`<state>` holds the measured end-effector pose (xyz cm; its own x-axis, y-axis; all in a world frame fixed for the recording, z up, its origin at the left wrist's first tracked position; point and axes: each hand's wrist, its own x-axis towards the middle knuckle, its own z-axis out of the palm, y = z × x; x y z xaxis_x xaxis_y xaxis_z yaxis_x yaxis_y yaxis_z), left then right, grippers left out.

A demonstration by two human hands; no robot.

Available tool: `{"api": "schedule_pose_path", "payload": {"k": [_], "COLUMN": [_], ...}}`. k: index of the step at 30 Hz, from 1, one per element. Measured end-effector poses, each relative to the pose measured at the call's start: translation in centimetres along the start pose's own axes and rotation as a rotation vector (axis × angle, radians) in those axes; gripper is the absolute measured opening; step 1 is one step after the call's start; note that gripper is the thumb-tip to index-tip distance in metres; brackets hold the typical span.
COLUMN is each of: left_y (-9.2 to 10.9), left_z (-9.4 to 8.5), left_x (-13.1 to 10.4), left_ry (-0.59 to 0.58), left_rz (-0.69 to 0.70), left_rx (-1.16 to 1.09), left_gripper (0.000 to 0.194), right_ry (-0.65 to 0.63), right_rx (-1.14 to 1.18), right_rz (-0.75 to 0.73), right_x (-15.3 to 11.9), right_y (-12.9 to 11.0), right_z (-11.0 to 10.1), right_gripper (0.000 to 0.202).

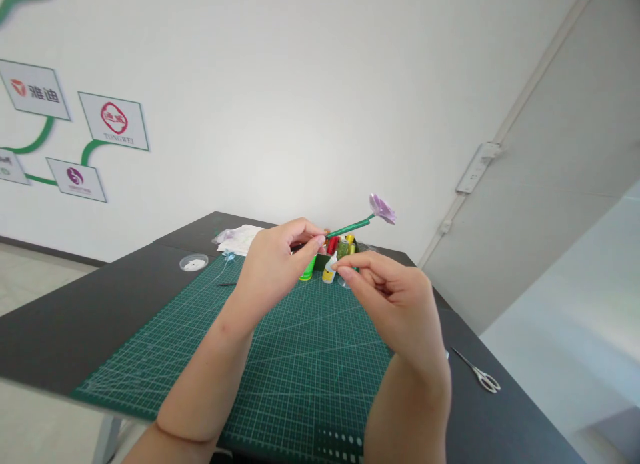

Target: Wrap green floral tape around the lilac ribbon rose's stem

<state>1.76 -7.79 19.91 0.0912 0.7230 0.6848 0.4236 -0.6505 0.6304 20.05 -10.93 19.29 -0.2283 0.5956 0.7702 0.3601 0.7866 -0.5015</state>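
Observation:
A purple flower [383, 209] on a green-wrapped stem [350, 228] points up and to the right. My left hand [280, 257] pinches the lower end of that stem between thumb and fingers. To its right, my right hand [393, 294] is closed, with thumb and index fingertips pressed together below the stem and apart from it. What those fingertips hold, if anything, is too small to make out. Both hands are raised over a green cutting mat [310, 344].
Behind the hands stand a small glue bottle [329, 272], a bright green container [307, 269] and a box of colored rolls [345, 246]. White scissors [485, 380] lie at the right. A round dish [194, 263] and white cloth or paper [241, 239] are at the back left.

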Motion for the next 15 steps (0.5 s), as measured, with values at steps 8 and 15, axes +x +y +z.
{"api": "schedule_pose_path", "payload": {"k": [8,15], "left_y": [-0.6,0.3], "left_z": [-0.6,-1.0], "left_x": [0.3,-0.6], "left_ry": [-0.309,-0.577], "left_rz": [0.023,0.136], "left_rx": [0.277,0.254], "left_gripper": [0.020,0.016], "right_ry": [0.243,0.282], "right_rx": [0.217,0.324], "right_rz": [0.018,0.137], "right_x": [-1.1,-0.7], "right_y": [0.8,2.8], "right_z": [-2.3,-3.9], "right_gripper": [0.021,0.017]}}
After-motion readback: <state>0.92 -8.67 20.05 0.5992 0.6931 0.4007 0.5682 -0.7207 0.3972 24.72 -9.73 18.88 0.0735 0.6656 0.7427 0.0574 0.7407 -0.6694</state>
